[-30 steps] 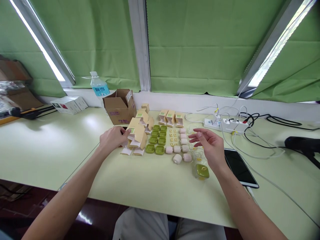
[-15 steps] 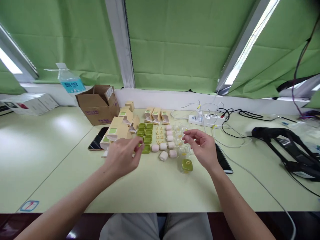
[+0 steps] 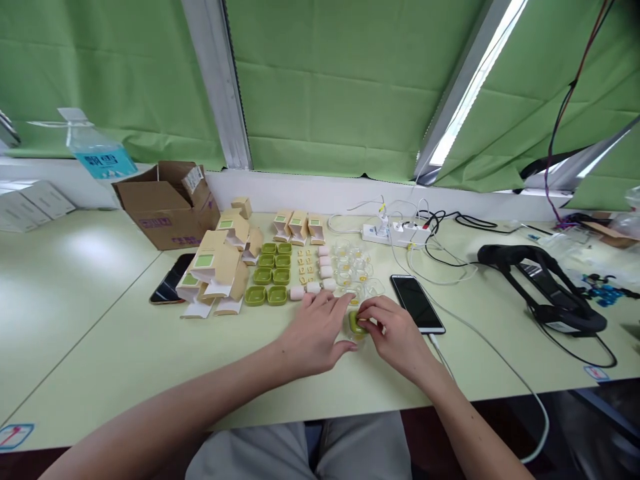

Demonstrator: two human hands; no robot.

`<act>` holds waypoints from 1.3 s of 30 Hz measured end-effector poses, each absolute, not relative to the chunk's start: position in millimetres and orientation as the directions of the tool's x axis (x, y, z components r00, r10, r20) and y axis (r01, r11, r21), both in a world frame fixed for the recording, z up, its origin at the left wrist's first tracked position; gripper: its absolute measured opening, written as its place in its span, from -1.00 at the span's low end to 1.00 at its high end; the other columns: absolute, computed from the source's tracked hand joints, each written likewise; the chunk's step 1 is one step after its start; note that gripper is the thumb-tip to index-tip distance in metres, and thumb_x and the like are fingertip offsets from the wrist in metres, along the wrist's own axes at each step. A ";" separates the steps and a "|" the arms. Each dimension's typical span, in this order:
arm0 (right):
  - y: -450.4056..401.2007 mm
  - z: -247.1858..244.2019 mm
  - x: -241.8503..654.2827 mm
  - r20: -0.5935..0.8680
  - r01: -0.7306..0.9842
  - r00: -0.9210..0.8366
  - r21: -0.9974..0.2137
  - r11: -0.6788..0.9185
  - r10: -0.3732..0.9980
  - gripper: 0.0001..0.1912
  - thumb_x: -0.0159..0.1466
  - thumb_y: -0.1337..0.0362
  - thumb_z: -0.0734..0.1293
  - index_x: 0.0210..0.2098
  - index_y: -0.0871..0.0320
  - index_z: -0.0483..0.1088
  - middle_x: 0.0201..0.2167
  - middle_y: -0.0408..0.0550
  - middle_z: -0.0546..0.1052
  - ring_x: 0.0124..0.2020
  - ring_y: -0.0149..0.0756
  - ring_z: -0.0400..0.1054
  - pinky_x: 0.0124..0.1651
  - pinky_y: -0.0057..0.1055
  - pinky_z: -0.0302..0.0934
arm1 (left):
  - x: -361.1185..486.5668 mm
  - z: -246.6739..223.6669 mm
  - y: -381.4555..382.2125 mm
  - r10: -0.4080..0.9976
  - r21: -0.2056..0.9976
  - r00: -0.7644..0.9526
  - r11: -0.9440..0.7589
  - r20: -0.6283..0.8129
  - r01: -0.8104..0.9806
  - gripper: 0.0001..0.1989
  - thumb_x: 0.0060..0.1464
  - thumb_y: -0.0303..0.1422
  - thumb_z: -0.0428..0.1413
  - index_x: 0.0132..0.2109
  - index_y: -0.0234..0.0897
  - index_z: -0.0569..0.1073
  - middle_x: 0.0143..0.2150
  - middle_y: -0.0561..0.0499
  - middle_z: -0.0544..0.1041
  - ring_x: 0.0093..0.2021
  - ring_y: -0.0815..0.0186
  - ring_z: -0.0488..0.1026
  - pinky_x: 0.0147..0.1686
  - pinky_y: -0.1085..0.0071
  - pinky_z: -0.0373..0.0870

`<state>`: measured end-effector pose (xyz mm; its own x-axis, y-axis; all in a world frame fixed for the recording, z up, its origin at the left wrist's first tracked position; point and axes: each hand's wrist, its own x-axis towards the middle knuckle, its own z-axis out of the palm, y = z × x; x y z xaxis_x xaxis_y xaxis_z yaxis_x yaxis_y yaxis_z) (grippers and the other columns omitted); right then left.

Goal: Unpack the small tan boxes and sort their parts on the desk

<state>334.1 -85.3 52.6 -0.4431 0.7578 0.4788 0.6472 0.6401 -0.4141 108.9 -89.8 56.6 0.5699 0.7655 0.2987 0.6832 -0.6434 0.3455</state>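
A small clear container with a green lid point(image 3: 354, 324) sits on the table in front of me. My right hand point(image 3: 396, 333) is closed at its right side, fingertips pinched at the lid's edge. My left hand point(image 3: 314, 333) is at its left, thumb and fingers spread around that side; I cannot tell whether they touch it. Behind it stand several clear square containers point(image 3: 359, 263). Pale pink cylinders point(image 3: 326, 272) form a line beside them, some partly behind my left hand. Further left are small yellow clips point(image 3: 306, 261) and rows of green lids point(image 3: 277, 277).
Opened cartons point(image 3: 217, 263) lie left, near a dark phone point(image 3: 173, 280) and a cardboard box point(image 3: 167, 213). More small cartons point(image 3: 299, 228) stand at the back. Right are a phone point(image 3: 417, 303), a power strip point(image 3: 397, 235), cables and a black strapped device point(image 3: 545, 287).
Both hands have come together at the green-lidded container, the left moving right. The right hand now pinches at the lid. The view has shifted to the right.
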 end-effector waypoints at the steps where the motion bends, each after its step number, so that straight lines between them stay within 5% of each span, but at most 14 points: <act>1: -85.1 51.5 333.3 0.484 0.647 -0.443 -0.410 0.643 0.754 -0.75 0.40 0.47 0.29 -0.29 0.04 0.55 -0.18 0.02 0.67 -0.15 -0.11 0.56 -0.11 -0.19 0.47 | 115.5 53.1 -87.5 0.772 0.359 0.567 -0.635 0.286 0.684 -0.18 0.24 -0.10 0.34 0.45 -0.27 0.18 0.20 -0.29 0.59 0.25 -0.18 0.41 0.13 -0.06 0.27; 8: -88.3 53.2 330.9 0.524 0.668 -0.383 -0.412 0.620 0.761 -0.78 0.46 0.41 0.23 -0.22 0.03 0.47 -0.08 0.02 0.71 -0.07 -0.07 0.61 -0.14 -0.20 0.43 | 134.1 36.3 -81.1 0.801 0.405 0.522 -0.599 0.293 0.691 -0.47 0.26 -0.22 0.33 0.25 -0.24 0.33 0.11 -0.21 0.61 0.15 -0.11 0.41 0.03 0.04 0.27; 12: -89.5 69.5 333.8 0.500 0.542 -0.244 -0.639 0.545 0.831 -0.86 0.49 0.26 0.28 -0.19 0.01 0.46 0.01 0.03 0.71 -0.01 -0.06 0.62 -0.02 -0.13 0.48 | 133.4 34.2 -82.6 0.819 0.430 0.496 -0.574 0.289 0.697 -0.25 0.23 -0.18 0.35 0.41 -0.22 0.21 0.19 -0.24 0.56 0.17 -0.13 0.40 0.05 0.02 0.30; 16: -81.1 88.7 335.0 0.339 0.244 -0.084 -0.905 0.349 0.937 -0.73 0.43 -0.01 0.43 -0.26 0.04 0.51 -0.02 0.05 0.71 -0.21 -0.15 0.59 -0.26 -0.23 0.53 | 127.6 41.1 -83.0 0.833 0.488 0.443 -0.553 0.330 0.676 0.09 0.13 -0.05 0.41 0.57 -0.19 -0.01 0.26 -0.31 0.51 0.25 -0.19 0.35 0.17 -0.09 0.30; 18: -71.2 95.8 332.6 0.246 0.070 -0.060 -0.966 0.250 0.967 -0.61 0.30 -0.11 0.53 -0.32 0.08 0.53 -0.09 0.06 0.71 -0.32 -0.21 0.53 -0.38 -0.29 0.50 | 119.1 50.4 -82.4 0.837 0.538 0.398 -0.546 0.375 0.642 0.10 0.14 -0.06 0.41 0.59 -0.14 -0.04 0.32 -0.31 0.48 0.31 -0.19 0.30 0.25 -0.15 0.27; 26: -23.2 106.7 305.0 0.113 -0.280 -0.168 -0.958 0.063 0.979 -0.53 0.00 -0.08 0.71 -0.44 0.12 0.53 -0.50 -0.13 0.59 -0.50 -0.35 0.41 -0.49 -0.41 0.41 | 67.1 78.6 -74.3 0.780 0.601 0.247 -0.608 0.575 0.520 -0.49 0.32 -0.36 0.22 0.35 -0.11 0.34 0.08 -0.11 0.62 0.21 0.03 0.38 0.23 0.03 0.41; 34: -22.8 102.2 268.1 0.077 -0.276 -0.313 -0.961 -0.013 0.947 -0.51 0.01 -0.09 0.71 -0.42 0.13 0.53 -0.48 -0.14 0.60 -0.45 -0.32 0.48 -0.37 -0.35 0.51 | 64.3 65.1 -72.2 0.777 0.583 0.216 -0.597 0.592 0.551 -0.21 0.21 -0.34 0.35 0.46 -0.06 0.18 0.33 -0.17 0.47 0.33 -0.01 0.37 0.28 0.02 0.42; 39: -41.6 96.9 255.6 0.069 -0.220 -0.334 -0.976 -0.006 0.940 -0.48 0.09 -0.18 0.65 -0.36 0.11 0.51 -0.42 -0.12 0.62 -0.41 -0.26 0.52 -0.35 -0.29 0.53 | 66.5 66.3 -75.2 0.643 0.448 0.178 -0.680 0.745 0.581 -0.57 0.30 -0.37 0.27 0.25 -0.14 0.38 0.12 -0.14 0.57 0.13 0.08 0.56 0.12 0.16 0.53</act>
<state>255.6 -41.6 96.9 -0.3336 0.9402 0.0694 -0.2196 -0.0059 -0.9756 66.5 -75.2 66.3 0.1784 0.6432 0.7447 0.5809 -0.6797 0.4479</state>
